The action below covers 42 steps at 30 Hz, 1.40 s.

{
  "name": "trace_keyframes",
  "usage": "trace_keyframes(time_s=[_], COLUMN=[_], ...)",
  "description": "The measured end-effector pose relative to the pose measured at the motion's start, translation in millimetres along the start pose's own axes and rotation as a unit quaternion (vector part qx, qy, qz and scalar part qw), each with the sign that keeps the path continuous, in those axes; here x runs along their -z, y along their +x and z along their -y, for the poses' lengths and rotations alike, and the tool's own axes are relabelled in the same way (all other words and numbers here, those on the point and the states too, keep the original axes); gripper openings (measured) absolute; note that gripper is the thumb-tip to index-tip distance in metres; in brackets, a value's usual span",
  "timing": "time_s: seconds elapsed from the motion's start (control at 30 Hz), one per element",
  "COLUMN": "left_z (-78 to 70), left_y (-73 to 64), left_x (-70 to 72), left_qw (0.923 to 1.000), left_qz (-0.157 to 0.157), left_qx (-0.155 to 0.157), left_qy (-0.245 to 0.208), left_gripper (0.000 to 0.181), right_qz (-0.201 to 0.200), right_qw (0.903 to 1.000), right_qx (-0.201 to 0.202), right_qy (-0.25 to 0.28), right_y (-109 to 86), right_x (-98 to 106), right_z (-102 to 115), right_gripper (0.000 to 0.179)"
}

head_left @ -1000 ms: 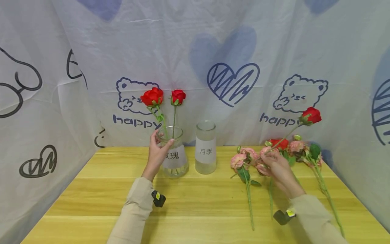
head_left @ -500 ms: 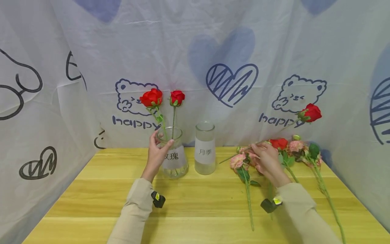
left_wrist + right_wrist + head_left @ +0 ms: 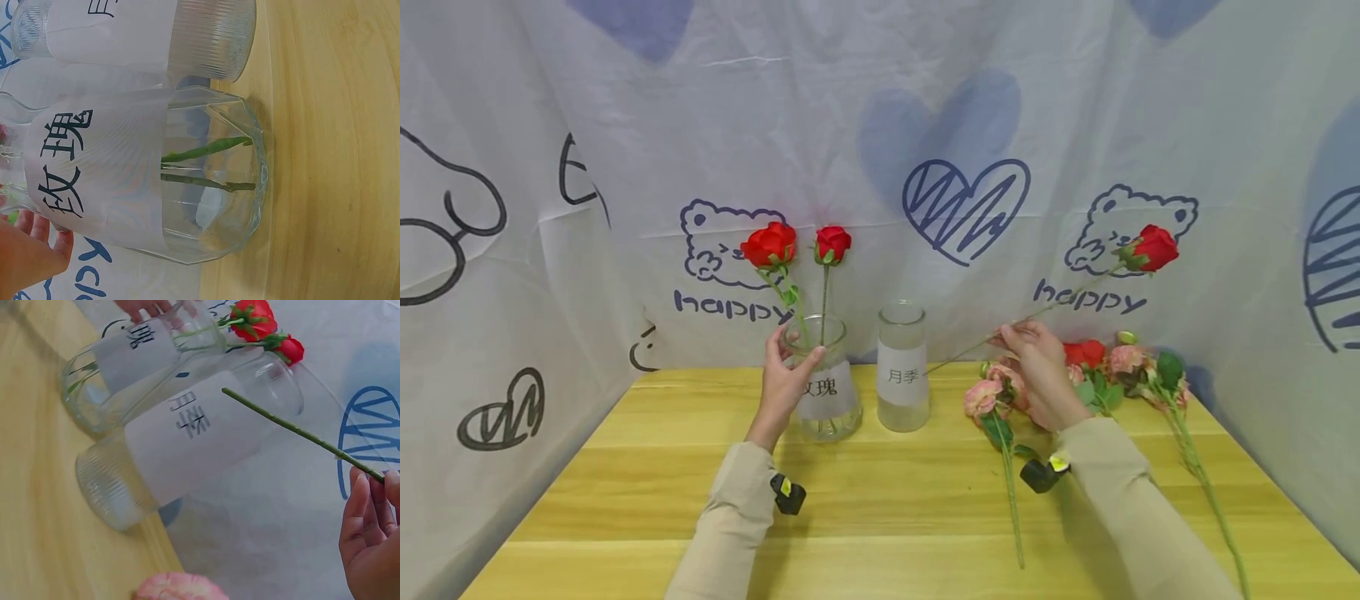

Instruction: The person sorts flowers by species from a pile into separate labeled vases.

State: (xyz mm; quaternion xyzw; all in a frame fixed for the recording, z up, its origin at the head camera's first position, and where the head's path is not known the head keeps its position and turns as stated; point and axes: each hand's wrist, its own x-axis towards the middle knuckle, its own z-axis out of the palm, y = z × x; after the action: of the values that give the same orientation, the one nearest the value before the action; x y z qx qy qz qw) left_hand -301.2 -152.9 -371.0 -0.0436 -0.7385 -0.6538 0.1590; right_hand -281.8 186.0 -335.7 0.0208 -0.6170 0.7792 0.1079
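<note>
My left hand [image 3: 781,385] grips the neck of a flared glass vase [image 3: 841,421] with a paper label, thumb in front and fingers round the far side. Two red roses [image 3: 771,244] stand in it; their stem ends [image 3: 212,150] show through the glass in the left wrist view. My right hand [image 3: 1039,367] pinches the stem of another red rose [image 3: 1153,248] in mid-air. Its bloom points up to the right, and the bare stem end [image 3: 250,405] slants down left, overlapping the straight glass vase [image 3: 904,417] in both head and right wrist views.
Pink flowers [image 3: 982,398] lie under and beside my right hand. Farther right are another red bloom [image 3: 1084,353], more pink flowers [image 3: 1127,359] and long green stems [image 3: 1210,492] on the wooden table [image 3: 850,517]. A printed curtain [image 3: 820,125] hangs close behind.
My right hand has moved left from over the pink flowers, bringing the rose with it; the stem end has swung leftward to the straight vase. The left hand keeps its grip.
</note>
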Motion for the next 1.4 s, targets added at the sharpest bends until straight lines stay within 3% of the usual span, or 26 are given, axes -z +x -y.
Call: trace_keyframes(time_s=[0.73,1.4], left_z=[1.3,1.0], left_y=[-0.5,0.2], left_x=[0.5,0.1], left_qw=[0.9999,1.0000], left_qz=[0.001,-0.002], left_qx=[-0.007,-0.006], left_qy=[-0.009,-0.001], left_gripper=[0.079,0.081], right_qz=[0.002,0.004], right_qw=[0.9952,0.9968], right_qx=[-0.012,-0.007], right_qy=[0.097,0.079], right_y=[26.9,39.4], right_x=[-57,-99], right_z=[22,31], right_gripper=[0.005,0.002])
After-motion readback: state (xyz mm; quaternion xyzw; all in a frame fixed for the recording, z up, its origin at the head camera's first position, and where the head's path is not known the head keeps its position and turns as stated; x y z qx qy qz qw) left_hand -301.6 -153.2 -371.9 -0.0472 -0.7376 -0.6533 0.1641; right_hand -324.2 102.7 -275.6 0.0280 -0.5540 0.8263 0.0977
